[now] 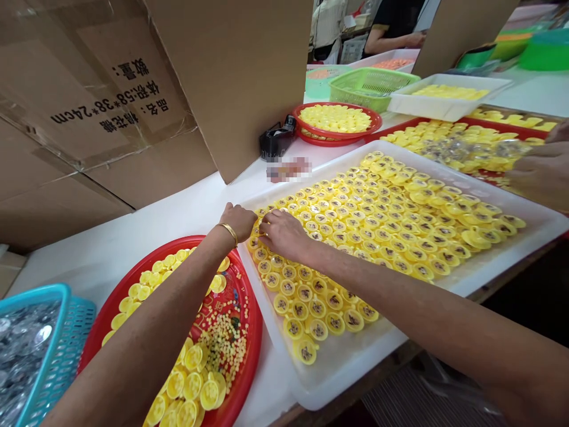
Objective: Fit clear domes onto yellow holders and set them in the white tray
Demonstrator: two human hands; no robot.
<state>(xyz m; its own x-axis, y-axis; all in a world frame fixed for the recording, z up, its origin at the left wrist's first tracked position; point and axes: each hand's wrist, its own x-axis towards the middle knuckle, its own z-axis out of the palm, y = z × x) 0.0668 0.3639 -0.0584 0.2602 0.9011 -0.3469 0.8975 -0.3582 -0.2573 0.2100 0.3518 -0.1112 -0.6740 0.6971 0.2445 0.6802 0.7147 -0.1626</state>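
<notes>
My left hand (240,222), a gold bangle at its wrist, is over the left rim of a white plastic tray (284,370). Its fingers are curled, and whatever they hold is hidden. Close beside it, my right hand (285,233) has its fingers bent down at the tray's far left corner; what is in them cannot be made out. Small yellow round plastic pieces with dark pictures (317,307) fill much of the tray in rows. Under my left forearm lies a red round tray (254,332) with yellow cup-like pieces (194,385) and tiny pale beads (226,347).
A blue basket (66,338) of clear plastic pieces stands at left. Large cardboard boxes (178,107) wall the back. A black tape dispenser (276,141), a red dish (377,123) and a green basket (355,80) stand behind. Another person's hand (544,169) is at right.
</notes>
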